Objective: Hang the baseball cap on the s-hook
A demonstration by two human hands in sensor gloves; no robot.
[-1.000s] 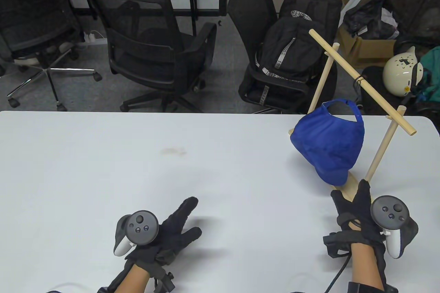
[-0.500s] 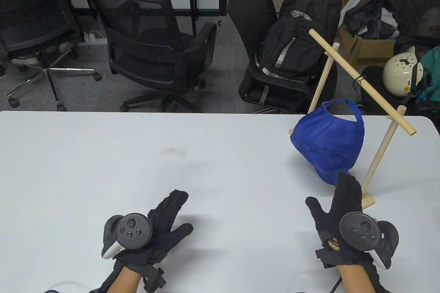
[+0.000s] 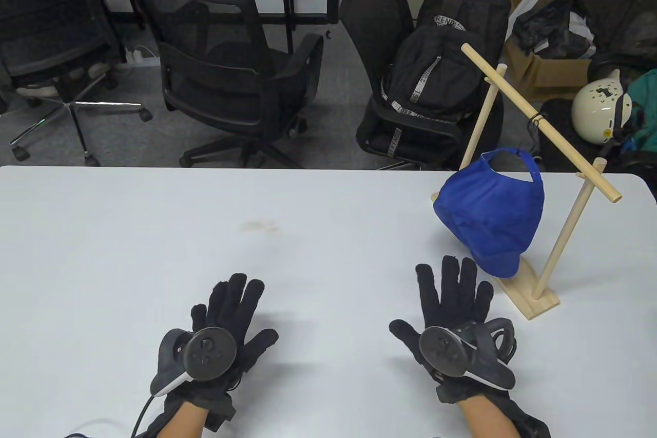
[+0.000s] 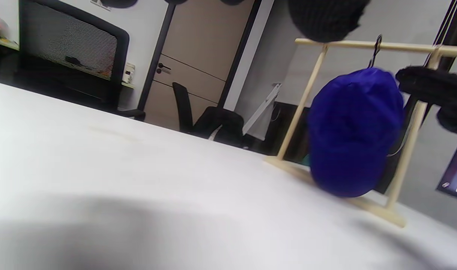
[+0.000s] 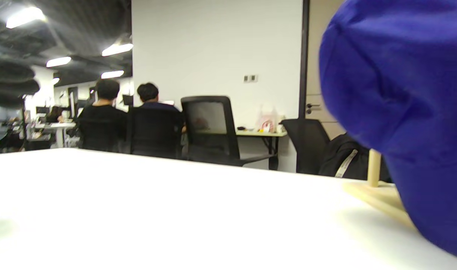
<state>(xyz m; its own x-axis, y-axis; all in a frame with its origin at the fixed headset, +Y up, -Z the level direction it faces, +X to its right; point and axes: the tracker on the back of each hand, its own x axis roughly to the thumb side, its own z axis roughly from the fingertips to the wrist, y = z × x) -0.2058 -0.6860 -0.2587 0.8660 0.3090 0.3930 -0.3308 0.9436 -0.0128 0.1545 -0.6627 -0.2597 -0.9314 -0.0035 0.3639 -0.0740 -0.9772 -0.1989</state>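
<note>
A soft blue fabric baseball cap (image 3: 490, 214) hangs at the right of the table view, its rounded crown bulging toward the left and its stiff brim pointing down, close over the base of a pale wooden rack (image 3: 531, 294). The rack is made of smooth round dowels: two uprights set in a flat plank and a long crossbar running diagonally toward the upper right. A thin black wire s-hook (image 3: 535, 121) is looped over that crossbar, and the cap's back strap rises toward it; in the left wrist view the hook (image 4: 375, 52) sits directly above the cap (image 4: 354, 131), though the exact catch point is too small to make out.

Both hands lie low in the frame on the smooth white table (image 3: 154, 232), palms down, in black knitted gloves. The left hand (image 3: 226, 320) has its fingers spread wide and holds nothing. The right hand (image 3: 454, 309) is likewise flat and splayed, empty, its fingertips just beside the cap's brim but apart from it. A rounded dark tracker sits on the back of each.

Beyond the table's far edge stand black mesh office chairs (image 3: 226, 68), one carrying a black backpack (image 3: 436, 73).
</note>
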